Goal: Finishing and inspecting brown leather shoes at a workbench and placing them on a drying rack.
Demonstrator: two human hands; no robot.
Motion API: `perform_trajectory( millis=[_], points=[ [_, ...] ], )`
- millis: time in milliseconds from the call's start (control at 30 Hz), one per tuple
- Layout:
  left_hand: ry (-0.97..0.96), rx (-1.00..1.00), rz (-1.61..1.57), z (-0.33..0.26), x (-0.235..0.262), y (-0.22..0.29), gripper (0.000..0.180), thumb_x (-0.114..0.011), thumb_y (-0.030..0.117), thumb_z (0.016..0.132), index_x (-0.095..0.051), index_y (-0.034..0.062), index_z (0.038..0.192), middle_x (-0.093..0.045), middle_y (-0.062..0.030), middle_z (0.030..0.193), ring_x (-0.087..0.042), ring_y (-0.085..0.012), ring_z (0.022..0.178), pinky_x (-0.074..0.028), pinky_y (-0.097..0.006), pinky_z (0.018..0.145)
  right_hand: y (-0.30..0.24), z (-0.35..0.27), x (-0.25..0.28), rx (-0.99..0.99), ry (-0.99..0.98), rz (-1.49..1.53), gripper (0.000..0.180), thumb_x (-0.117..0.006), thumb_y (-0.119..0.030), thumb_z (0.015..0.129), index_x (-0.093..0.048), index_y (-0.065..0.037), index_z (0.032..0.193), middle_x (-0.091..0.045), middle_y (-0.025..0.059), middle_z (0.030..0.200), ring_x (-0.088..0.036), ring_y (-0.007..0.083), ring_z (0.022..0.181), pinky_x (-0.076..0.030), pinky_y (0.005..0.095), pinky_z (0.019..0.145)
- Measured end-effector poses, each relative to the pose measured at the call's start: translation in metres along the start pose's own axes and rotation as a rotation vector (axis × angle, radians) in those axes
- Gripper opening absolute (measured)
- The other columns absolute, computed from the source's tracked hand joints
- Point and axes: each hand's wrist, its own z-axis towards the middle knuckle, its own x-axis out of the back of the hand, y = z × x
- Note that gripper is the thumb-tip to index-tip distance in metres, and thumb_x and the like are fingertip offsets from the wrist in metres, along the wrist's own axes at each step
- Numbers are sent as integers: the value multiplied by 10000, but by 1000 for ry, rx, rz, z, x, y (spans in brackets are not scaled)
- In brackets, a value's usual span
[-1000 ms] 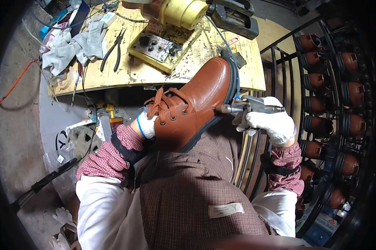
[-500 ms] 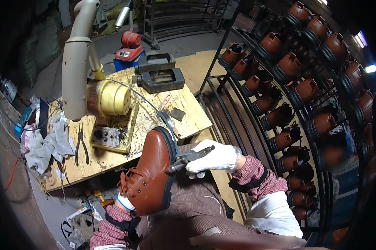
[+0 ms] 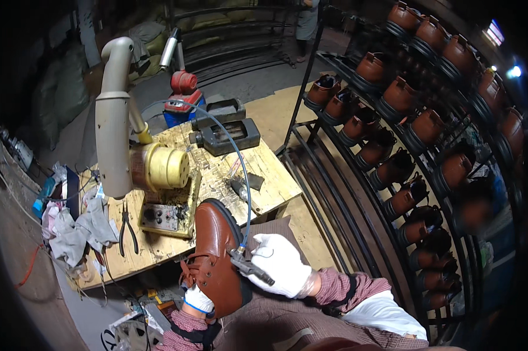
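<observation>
We grip a brown shoe (image 3: 216, 260) in our left hand (image 3: 197, 299), right hand (image 3: 280, 264) fingers closed around a hosed tool (image 3: 247, 267), above the worktop (image 3: 271, 186).

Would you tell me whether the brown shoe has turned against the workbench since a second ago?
Yes. The brown shoe now stands with its toe up toward the workbench edge; earlier it slanted, toe up-right, across that edge.
</observation>
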Motion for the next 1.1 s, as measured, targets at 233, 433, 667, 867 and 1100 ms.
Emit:
perform_trajectory(
  millis=[233,433,667,867,1100],
  points=[
    [347,-186,1038,-20,7,-24,550,-375,369,1096,-378,117,1586,-429,-98,1606,-378,-276,1487,-297,-441,1235,-8,-20,-45,-34,37,-51,199,-763,-196,738,-686,-135,912,-633,76,876,-644,304,884,-529,465,968],
    [682,-222,1139,-14,21,-48,573,-305,449,1119,-336,149,1606,-393,-69,1628,-389,-281,1473,-301,-471,1230,-8,6,-30,28,-126,-35,189,-704,-177,680,-710,-113,857,-643,58,735,-622,286,707,-477,428,662],
    [1022,-166,1185,21,4,-63,571,-315,441,1113,-346,142,1599,-401,-73,1621,-397,-282,1467,-307,-470,1225,-13,10,-51,-19,228,-82,175,-777,-85,749,-608,-114,782,-591,53,767,-646,273,788,-546,481,953],
    [995,-138,1318,10,-6,-62,570,-324,433,1108,-354,137,1594,-408,-77,1615,-403,-282,1461,-312,-470,1221,-17,-1,-49,-97,126,60,213,-823,-6,694,-673,-69,830,-653,90,894,-666,335,913,-551,435,855],
    [947,-105,1484,12,-16,-54,569,-334,425,1103,-364,130,1588,-416,-81,1608,-411,-282,1454,-317,-469,1216,-17,-2,-47,-20,209,-35,232,-824,5,664,-670,-58,825,-640,94,878,-661,348,861,-551,437,798]
  ],
)
